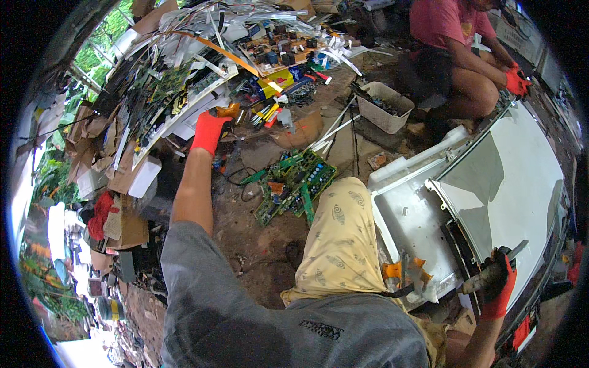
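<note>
My left hand (210, 131), in a red glove, reaches out to the near edge of a scrap heap. Its fingers are closed on a small orange-brown piece (228, 111), whose kind I cannot make out. My right hand (507, 288), also red-gloved, is wrapped around a dark tool (486, 281) with a brownish block-like end and a grey metal tip; its exact kind is unclear. Beneath the tool lies a large flat panel (521, 162), white and grey. Beside my knee, a white tray-like casing (408, 214) has torn orange pieces (402, 270) at its near end.
Green circuit boards (300, 181) lie on the ground before my knee. The heap (202, 67) holds boards, cables and strips. A whitish plastic bin (385, 108) stands ahead. At the upper right a co-worker in pink (457, 37) crouches, red gloves near the panel. Cardboard boxes (127, 228) stand left.
</note>
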{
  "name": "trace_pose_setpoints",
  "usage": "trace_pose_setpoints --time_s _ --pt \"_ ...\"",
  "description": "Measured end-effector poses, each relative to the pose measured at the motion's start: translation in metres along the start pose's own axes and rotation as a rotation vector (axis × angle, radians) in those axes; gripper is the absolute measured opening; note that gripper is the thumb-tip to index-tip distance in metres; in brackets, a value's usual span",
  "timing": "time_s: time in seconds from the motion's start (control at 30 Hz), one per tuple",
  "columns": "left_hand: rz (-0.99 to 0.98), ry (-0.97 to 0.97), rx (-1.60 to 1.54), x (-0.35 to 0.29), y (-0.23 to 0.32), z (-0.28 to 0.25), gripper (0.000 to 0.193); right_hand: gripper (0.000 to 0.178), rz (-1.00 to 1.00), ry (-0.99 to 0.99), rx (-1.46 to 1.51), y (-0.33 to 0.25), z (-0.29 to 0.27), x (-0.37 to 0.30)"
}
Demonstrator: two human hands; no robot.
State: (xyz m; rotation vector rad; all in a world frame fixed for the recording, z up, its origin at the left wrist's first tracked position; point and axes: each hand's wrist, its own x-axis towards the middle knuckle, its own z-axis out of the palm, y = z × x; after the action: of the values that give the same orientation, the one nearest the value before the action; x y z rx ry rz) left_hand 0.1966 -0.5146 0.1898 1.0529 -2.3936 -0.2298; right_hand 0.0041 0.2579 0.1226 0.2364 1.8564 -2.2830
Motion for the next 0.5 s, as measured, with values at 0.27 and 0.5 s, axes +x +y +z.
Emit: trace_pose_setpoints --time_s 0.27,0.5 --pt "0.056 -0.076 0.024 0.034 0.005 0.006 0.046 0.010 -0.021 -0.010 -0.063 -0.001 -0.010 0.004" --pt "0.116 -0.052 0.081 0.053 -0.036 0.007 0.042 0.011 0.019 0.016 -0.021 -0.001 0.006 0.001"
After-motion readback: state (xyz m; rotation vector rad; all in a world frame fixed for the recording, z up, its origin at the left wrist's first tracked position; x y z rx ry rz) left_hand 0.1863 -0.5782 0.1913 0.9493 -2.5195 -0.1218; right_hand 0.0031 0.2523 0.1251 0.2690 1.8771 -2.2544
